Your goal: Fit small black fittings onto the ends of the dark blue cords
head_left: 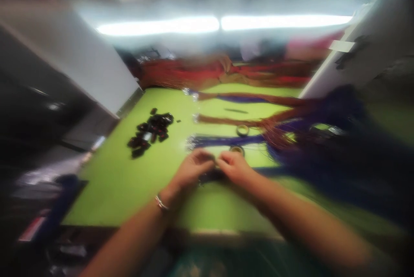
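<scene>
My left hand (197, 166) and my right hand (233, 165) meet over the near middle of the green table (129, 195). Both have their fingers pinched together, almost touching; whatever is between the fingertips is too small and blurred to name. Just beyond them lies a bundle of blue wires (226, 141) with pale ends at its left. A roll of tape (237, 150) sits right behind my right hand, and a second tape roll (242, 130) lies farther back. Dark blue strands run under and beside my hands.
A pile of small black parts (152, 132) lies to the left. Brown wire bundles (233, 120) stretch across the middle, with a thin dark stick (236, 110) between them. Blue wires (323, 160) heap at right. Behind red wires (187, 72), another person's hand (225, 63) shows.
</scene>
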`<state>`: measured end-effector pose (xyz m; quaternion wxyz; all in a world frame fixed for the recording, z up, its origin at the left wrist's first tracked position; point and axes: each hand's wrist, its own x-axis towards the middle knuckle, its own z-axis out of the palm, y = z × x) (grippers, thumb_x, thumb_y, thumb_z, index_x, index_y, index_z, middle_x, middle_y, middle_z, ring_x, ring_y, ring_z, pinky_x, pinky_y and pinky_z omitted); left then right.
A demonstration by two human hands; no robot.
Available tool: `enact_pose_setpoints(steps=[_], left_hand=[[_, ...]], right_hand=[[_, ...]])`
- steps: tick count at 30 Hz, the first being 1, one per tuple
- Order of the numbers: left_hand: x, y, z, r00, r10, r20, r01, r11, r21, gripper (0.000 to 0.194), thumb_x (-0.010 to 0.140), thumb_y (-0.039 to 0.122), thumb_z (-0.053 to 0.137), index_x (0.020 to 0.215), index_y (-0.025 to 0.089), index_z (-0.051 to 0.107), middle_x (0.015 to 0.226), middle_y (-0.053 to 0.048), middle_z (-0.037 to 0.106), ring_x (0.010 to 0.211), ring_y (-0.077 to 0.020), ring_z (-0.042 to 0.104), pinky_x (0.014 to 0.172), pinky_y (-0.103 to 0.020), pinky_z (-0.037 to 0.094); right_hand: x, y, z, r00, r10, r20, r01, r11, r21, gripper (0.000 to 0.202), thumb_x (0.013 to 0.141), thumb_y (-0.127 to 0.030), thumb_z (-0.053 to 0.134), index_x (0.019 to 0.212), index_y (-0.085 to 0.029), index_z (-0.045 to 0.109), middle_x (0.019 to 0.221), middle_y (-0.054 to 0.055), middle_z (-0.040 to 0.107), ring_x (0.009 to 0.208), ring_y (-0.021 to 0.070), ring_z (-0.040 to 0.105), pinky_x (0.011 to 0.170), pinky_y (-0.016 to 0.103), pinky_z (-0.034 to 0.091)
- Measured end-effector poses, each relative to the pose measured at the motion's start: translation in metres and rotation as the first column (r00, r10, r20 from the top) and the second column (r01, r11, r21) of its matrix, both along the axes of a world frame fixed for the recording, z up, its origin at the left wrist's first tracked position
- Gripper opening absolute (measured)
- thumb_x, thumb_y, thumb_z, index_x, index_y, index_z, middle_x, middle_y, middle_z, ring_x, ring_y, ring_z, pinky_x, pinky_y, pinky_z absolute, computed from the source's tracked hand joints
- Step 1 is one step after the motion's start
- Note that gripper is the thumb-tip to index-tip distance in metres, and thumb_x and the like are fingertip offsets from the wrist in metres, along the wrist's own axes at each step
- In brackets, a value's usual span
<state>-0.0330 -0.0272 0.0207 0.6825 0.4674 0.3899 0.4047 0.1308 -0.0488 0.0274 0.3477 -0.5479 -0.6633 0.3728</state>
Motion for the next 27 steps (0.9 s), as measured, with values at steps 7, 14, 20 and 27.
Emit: enact_pose_setpoints(steps=[7, 14, 20, 27], left_hand=[[-0.001, -0.001, 0.0, 1.0, 0.01, 0.018, -0.009, 0.999, -0.048, 0.03, 0.066, 0.024, 0.075, 0.092, 0.014, 0.063, 0.085, -0.004, 0.063, 0.074, -0.0124, 0.057, 0.07, -0.027, 0.045], [-0.002, 0.001, 0.004, 0.998, 0.026, 0.063, -0.018, 0.992, -0.124, 0.034, 0.065, 0.026, 0.076, 0.094, 0.015, 0.064, 0.082, -0.003, 0.061, 0.071, -0.0118, 0.055, 0.067, -0.026, 0.045], [-0.002, 0.001, 0.001, 0.994, -0.041, 0.098, 0.048, 0.996, -0.074, 0.028, 0.068, 0.025, 0.073, 0.093, 0.016, 0.066, 0.08, -0.002, 0.061, 0.072, -0.0118, 0.056, 0.069, -0.026, 0.044], [-0.003, 0.002, -0.002, 0.992, -0.051, 0.116, 0.058, 0.997, -0.06, 0.027, 0.069, 0.024, 0.073, 0.093, 0.016, 0.065, 0.084, -0.003, 0.063, 0.073, -0.0119, 0.057, 0.071, -0.026, 0.045]], right_hand=[[0.012, 0.002, 0.02, 0.996, -0.027, 0.08, 0.023, 0.999, 0.05, 0.016, 0.08, -0.025, 0.049, 0.069, -0.016, 0.057, 0.062, -0.003, 0.055, 0.058, 0.0088, 0.045, 0.056, 0.021, 0.035], [0.027, 0.055, 0.049, 0.858, -0.01, 0.514, -0.059, 0.991, 0.116, 0.017, 0.079, -0.022, 0.051, 0.076, -0.018, 0.067, 0.079, 0.003, 0.067, 0.073, 0.0135, 0.056, 0.066, 0.023, 0.037], [-0.013, 0.103, 0.037, 0.743, 0.06, 0.667, -0.073, 0.997, -0.009, 0.021, 0.076, -0.015, 0.049, 0.082, -0.018, 0.069, 0.088, 0.006, 0.069, 0.078, 0.0147, 0.058, 0.068, 0.022, 0.038], [-0.043, 0.121, 0.026, 0.658, 0.027, 0.753, 0.008, 0.999, -0.042, 0.023, 0.08, -0.017, 0.046, 0.088, -0.013, 0.067, 0.089, 0.012, 0.067, 0.075, 0.0177, 0.06, 0.062, 0.025, 0.037]])
